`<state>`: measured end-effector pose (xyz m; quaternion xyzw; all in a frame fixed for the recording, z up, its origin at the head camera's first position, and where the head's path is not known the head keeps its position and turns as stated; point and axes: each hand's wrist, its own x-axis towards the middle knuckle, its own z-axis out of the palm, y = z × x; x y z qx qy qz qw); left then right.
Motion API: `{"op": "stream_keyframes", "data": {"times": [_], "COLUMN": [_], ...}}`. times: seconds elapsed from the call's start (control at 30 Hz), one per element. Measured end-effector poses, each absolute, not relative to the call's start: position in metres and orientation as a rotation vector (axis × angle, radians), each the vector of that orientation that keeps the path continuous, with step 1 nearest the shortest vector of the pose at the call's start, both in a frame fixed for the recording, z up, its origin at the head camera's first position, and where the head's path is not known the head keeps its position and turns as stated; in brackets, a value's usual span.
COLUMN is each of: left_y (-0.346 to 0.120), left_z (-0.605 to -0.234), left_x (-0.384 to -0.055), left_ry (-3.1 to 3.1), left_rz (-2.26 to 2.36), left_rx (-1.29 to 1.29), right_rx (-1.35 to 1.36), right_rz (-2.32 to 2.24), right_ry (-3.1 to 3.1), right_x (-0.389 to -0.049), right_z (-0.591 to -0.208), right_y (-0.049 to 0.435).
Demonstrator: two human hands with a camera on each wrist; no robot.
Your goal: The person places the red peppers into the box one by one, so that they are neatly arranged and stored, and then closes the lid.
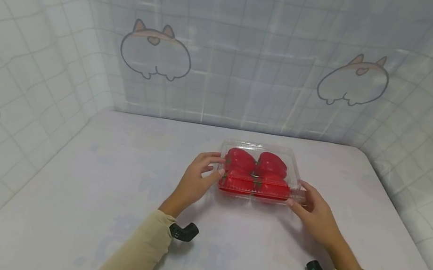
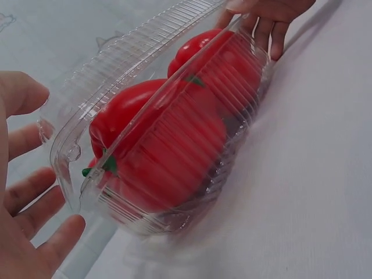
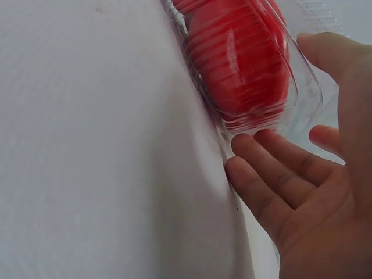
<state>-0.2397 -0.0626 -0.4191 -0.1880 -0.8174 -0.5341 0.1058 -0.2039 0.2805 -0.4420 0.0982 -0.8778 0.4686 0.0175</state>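
Note:
A clear plastic clamshell box [image 1: 257,149] sits on the table with several red bell peppers [image 1: 273,165] inside. In the left wrist view its lid [image 2: 165,32] stands slightly ajar, with a gap between the rims. My left hand [image 1: 197,177] is at the box's left end, thumb and index fingertip right at the lid's corner and the other fingers spread. At the right end is my right hand [image 1: 317,214]. Its thumb [image 3: 325,52] touches the lid's edge in the right wrist view, while the other fingers reach, loosely extended, toward the end wall.
A white cloth with faint patterns covers the table [image 1: 105,183]. Checked curtains [image 1: 254,65] with cartoon animal drawings [image 1: 155,53] enclose its back and sides. Each wrist carries a dark camera mount [image 1: 184,232] that projects inward over the table.

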Motion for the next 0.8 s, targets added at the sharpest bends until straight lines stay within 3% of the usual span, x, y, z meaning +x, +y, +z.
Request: {"op": "stream_keyframes", "data": {"times": [0.8], "left_y": [-0.0651], "left_z": [-0.4226], "left_x": [-0.2396], "left_ry": [-2.396], "left_rz": [-1.581], "left_rx": [-0.575], "right_rx": [0.449], "right_rz": [1.661], "right_ry": [-2.544], "right_x": [-0.2040], "right_z": [-0.4459], "right_y": [0.2860]}}
